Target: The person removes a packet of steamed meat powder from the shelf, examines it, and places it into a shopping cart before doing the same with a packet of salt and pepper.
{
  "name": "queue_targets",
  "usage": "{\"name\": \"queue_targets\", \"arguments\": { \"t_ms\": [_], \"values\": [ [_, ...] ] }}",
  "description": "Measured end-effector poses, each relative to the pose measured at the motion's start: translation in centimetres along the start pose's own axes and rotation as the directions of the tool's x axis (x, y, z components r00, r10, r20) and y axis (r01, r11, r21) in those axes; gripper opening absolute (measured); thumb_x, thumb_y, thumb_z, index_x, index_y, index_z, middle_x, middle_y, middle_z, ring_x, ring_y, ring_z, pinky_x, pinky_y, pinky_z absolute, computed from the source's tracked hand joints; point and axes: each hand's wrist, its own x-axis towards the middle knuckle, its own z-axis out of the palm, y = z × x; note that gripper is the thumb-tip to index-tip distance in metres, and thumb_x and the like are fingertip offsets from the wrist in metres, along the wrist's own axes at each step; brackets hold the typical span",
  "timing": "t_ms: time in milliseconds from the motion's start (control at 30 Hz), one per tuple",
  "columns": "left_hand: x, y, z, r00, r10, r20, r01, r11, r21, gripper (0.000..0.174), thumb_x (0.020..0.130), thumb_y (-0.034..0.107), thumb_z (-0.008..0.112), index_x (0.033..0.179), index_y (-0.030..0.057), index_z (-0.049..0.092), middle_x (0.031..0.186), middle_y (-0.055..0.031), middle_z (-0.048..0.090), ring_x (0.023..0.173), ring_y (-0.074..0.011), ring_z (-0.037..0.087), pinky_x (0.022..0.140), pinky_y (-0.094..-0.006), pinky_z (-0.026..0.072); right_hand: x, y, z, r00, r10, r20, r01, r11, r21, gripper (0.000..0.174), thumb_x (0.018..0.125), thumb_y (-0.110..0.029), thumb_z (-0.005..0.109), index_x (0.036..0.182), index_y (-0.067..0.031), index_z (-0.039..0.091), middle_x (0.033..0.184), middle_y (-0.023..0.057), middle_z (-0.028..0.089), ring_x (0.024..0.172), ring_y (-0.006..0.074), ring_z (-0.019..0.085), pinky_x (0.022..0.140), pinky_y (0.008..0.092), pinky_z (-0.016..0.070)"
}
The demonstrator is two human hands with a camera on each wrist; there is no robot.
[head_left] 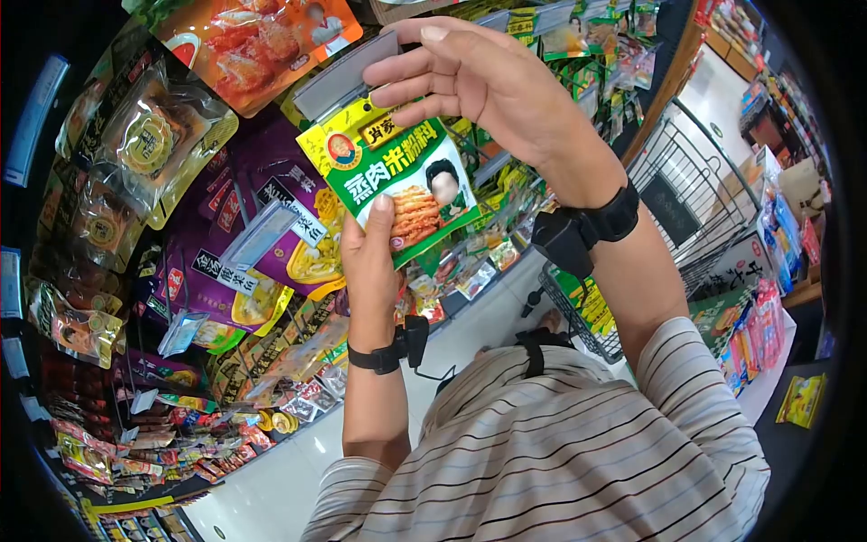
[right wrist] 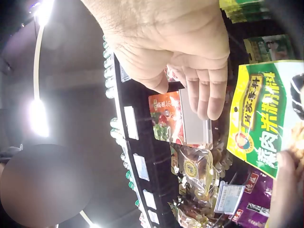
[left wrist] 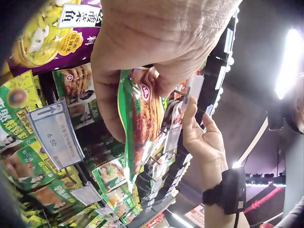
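My left hand point(head_left: 368, 257) grips a yellow-and-green seasoning packet point(head_left: 406, 194) by its lower edge, thumb across the front over a picture of sliced meat. The packet's top edge lies close to a grey price-tag holder point(head_left: 346, 77) on a shelf hook. My right hand point(head_left: 497, 90) is raised beside that holder, its fingers extended and spread from the thumb. In the right wrist view the fingers point(right wrist: 213, 97) overlap the grey holder. From the left wrist view, the packet point(left wrist: 142, 118) is seen edge-on, between thumb and fingers.
Purple pouches point(head_left: 262, 235) hang left of the packet, and an orange pouch point(head_left: 262, 45) above it. Clear-fronted food packs point(head_left: 149, 135) fill the far left. Price tags point(left wrist: 56, 135) jut out on hooks. Behind my right arm stands a wire shopping cart point(head_left: 686, 208).
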Motion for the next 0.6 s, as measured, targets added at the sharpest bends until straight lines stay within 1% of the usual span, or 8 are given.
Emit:
{"name": "queue_targets", "arguments": {
  "t_ms": [100,200,300,367,500,600],
  "values": [
    [0.4,-0.4,-0.3,0.999,0.035,0.001,-0.035,0.999,0.009,0.035,0.100,0.028,0.062,0.125,0.0039,0.056,0.113,-0.0036,0.066,0.097,-0.0102,0.064,0.083,-0.0256,0.0523,0.0,0.1,-0.2,1.000,0.001,0.031,0.001,0.997,-0.071,0.053,0.104,-0.031,0.046,0.137,0.0101,0.042,0.120,0.0277,0.064,0.106,0.0317,0.068,0.090,0.0413,0.0568],
    [0.4,0.1,0.0,1.000,0.018,-0.021,-0.018,1.000,0.011,0.037,0.100,0.028,0.062,0.127,0.0039,0.055,0.113,-0.0038,0.066,0.097,-0.0100,0.064,0.083,-0.0255,0.0525,0.0,0.1,-0.2,1.000,-0.003,0.031,0.005,0.997,-0.083,0.052,0.104,-0.031,0.046,0.136,0.0100,0.044,0.120,0.0281,0.064,0.106,0.0316,0.068,0.090,0.0411,0.0570],
    [1.4,-0.6,-0.4,0.997,0.067,-0.029,-0.067,0.998,0.004,0.037,0.100,0.028,0.062,0.127,0.0037,0.055,0.115,-0.0039,0.065,0.097,-0.0104,0.064,0.083,-0.0258,0.0525,0.1,0.3,-0.3,1.000,-0.010,0.025,0.012,0.997,-0.080,0.052,0.104,-0.031,0.046,0.136,0.0101,0.044,0.120,0.0283,0.063,0.105,0.0316,0.068,0.090,0.0409,0.0572],
    [1.5,-0.4,-0.4,0.998,0.053,-0.031,-0.053,0.999,-0.004,0.037,0.100,0.028,0.062,0.127,0.0035,0.055,0.116,-0.0041,0.065,0.098,-0.0105,0.064,0.085,-0.0263,0.0524,0.1,0.3,-0.3,1.000,-0.012,0.025,0.014,0.997,-0.079,0.052,0.104,-0.031,0.046,0.136,0.0101,0.045,0.120,0.0283,0.063,0.105,0.0316,0.069,0.090,0.0407,0.0573],
    [1.5,-0.9,-0.7,0.999,0.051,-0.014,-0.050,0.998,0.042,0.037,0.100,0.027,0.062,0.128,0.0032,0.055,0.117,-0.0041,0.065,0.100,-0.0107,0.063,0.087,-0.0271,0.0521,0.0,0.4,-0.5,1.000,-0.009,0.018,0.010,0.998,-0.065,0.051,0.104,-0.031,0.046,0.135,0.0101,0.045,0.120,0.0279,0.064,0.104,0.0316,0.069,0.089,0.0405,0.0575],
    [1.4,-1.0,-0.6,0.999,0.051,-0.005,-0.051,0.999,0.017,0.038,0.100,0.027,0.062,0.128,0.0029,0.055,0.116,-0.0041,0.065,0.101,-0.0108,0.063,0.088,-0.0273,0.0518,0.0,0.6,-0.7,1.000,-0.012,0.021,0.013,0.998,-0.064,0.050,0.104,-0.031,0.046,0.134,0.0097,0.047,0.120,0.0272,0.064,0.105,0.0315,0.069,0.089,0.0404,0.0575]
  ]
}}
